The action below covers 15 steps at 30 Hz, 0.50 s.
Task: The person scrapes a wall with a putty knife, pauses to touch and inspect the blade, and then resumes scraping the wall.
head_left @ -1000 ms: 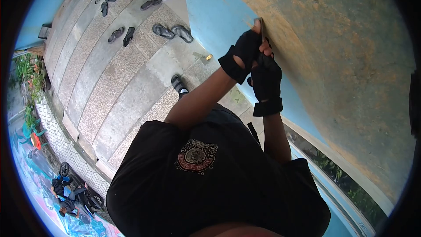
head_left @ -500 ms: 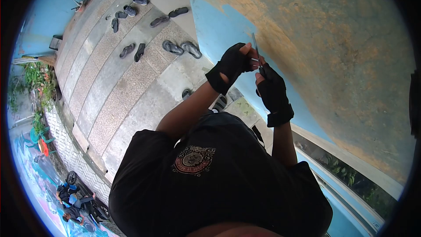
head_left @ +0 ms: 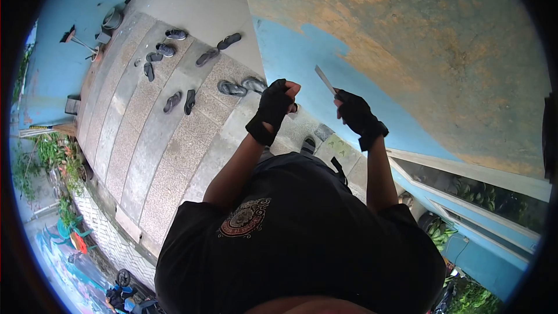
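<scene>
My right hand, in a black fingerless glove, is closed around a knife. Its straight, flat metal blade points up and left past the fingers; the handle is hidden in my grip. To the left, my left hand, in a matching glove, is closed with the fingers curled in. A small dark bit shows below its fingers, but I cannot make out what it is. Both hands are in front of a wall with blue paint and bare, patchy orange-grey areas. The blade appears in front of the blue part, apart from my left hand.
Several sandals and shoes lie on the striped paved floor. A broom and a bucket stand by the far blue wall. Potted plants line the left edge, with a motorcycle lower left.
My hands have moved apart: the left has gone left and down, away from the blade. The right keeps the knife, its blade now tilted further left. The camera view has shifted.
</scene>
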{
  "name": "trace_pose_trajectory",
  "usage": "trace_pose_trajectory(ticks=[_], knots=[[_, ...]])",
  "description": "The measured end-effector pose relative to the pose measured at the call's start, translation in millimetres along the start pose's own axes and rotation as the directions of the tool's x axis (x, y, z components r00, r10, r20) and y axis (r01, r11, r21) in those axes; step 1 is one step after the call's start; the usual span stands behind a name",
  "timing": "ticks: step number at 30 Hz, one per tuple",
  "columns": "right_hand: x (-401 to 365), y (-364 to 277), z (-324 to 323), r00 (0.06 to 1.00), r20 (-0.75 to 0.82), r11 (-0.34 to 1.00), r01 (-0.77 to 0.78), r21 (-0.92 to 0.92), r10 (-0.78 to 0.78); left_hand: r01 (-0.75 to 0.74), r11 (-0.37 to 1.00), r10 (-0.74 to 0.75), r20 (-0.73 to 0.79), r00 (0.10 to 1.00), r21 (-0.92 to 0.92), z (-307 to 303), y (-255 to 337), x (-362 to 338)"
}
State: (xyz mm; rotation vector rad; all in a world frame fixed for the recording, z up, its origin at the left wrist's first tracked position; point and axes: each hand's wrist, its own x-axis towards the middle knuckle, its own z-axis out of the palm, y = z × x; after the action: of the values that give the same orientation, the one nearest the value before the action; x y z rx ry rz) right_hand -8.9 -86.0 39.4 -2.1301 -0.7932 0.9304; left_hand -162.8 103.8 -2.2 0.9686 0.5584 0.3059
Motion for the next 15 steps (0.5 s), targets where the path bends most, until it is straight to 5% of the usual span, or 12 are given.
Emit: trace_pose_trajectory(ticks=[2,7,11,13,14,15], knots=[[-30.2,9.2,-17.2,0.997,-0.041,0.972,-0.056,0.229,0.067,0.039,0.996,-0.034,-0.065,0.997,0.084,-20.6,9.3,-5.2],[-87.2,-23.6,-99.3,0.917,-0.345,0.978,-0.204,0.034,0.203,0.055,0.992,-0.061,0.046,0.997,0.114,-63.1,29.0,-11.9],[-9.1,-7.2,-75.9,0.920,-0.261,0.946,-0.318,-0.061,0.292,0.016,0.981,-0.043,0.136,0.990,0.194,-65.2,39.8,-12.3],[43.6,25.6,-15.2,0.961,-0.248,0.885,-0.006,-0.466,-0.124,-0.059,0.985,0.020,0.232,0.973,0.162,-62.5,42.3,-15.9],[48.2,5.1,8.1,0.989,-0.140,0.772,-0.057,-0.633,-0.041,-0.059,0.985,0.017,0.247,0.969,0.164,-62.6,44.0,-18.5],[37.7,3.5,30.0,0.990,-0.135,0.906,-0.016,-0.424,-0.046,-0.055,0.988,0.016,0.256,0.967,0.146,-63.0,45.5,-19.1]])
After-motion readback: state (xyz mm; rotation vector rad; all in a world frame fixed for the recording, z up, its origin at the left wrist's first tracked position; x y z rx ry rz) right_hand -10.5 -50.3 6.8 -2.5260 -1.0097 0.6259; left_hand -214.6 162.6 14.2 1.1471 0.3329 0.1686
